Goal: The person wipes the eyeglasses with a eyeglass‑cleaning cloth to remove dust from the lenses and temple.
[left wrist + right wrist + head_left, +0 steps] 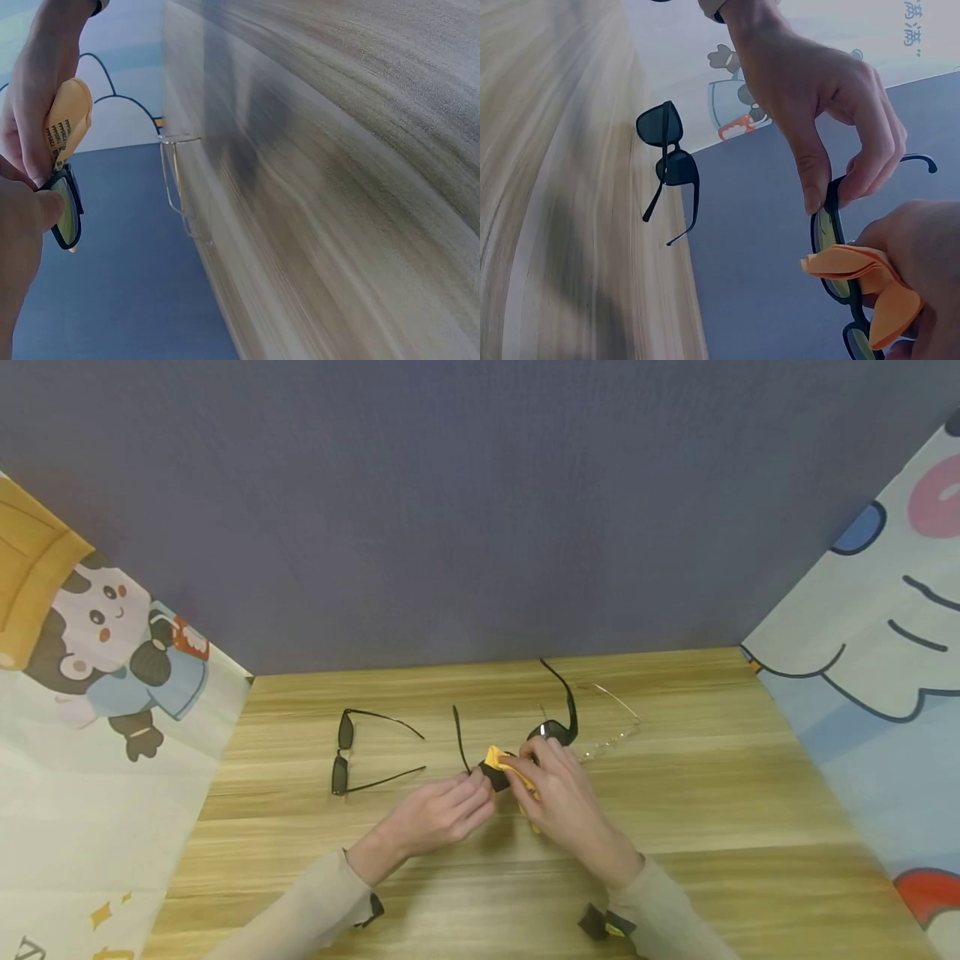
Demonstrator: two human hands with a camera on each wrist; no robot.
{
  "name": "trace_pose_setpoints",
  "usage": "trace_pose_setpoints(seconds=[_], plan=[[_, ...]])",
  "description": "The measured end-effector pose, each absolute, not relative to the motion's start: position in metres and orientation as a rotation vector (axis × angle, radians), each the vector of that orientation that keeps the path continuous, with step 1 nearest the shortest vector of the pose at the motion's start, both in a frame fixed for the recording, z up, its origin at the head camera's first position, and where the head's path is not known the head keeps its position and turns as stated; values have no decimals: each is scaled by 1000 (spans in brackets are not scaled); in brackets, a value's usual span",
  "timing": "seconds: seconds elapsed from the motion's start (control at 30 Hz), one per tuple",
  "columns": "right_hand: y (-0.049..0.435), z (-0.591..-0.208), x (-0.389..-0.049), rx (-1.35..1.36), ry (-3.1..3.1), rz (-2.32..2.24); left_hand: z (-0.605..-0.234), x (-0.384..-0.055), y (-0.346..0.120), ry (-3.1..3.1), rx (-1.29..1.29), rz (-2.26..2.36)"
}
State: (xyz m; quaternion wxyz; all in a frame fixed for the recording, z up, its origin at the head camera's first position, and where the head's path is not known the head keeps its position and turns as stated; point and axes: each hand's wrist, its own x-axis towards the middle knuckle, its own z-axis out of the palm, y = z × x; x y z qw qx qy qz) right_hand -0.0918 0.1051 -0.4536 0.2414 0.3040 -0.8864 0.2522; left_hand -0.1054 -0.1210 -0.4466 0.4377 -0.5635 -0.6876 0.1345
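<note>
A person holds black-framed glasses [497, 781] above the middle of the table [720, 768], their temples pointing toward the far edge, where a grey-blue panel [480, 518] rises. The left hand [442, 814] pinches one end of the frame; the right hand [558, 793] pinches a yellow cloth [492, 757] against a lens. Sunglasses [341, 770] lie unfolded toward the left edge, wire glasses [612, 742] toward the far right corner, with wide tabletop from there to the right edge. The wrist views show yellow-green on lenses that look dark from the head; the left wrist view shows lettering on the cloth.
</note>
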Motion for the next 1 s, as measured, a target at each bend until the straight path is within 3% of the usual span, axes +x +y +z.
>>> trace_pose_setpoints(seconds=[0.5,1.0], plan=[[97,-451,-82,887,-2470,895,-447,-108,-119,-1670,-1404,352],[107,-456,-91,823,-2404,660,-448,-108,-120,-1710,-1417,361]])
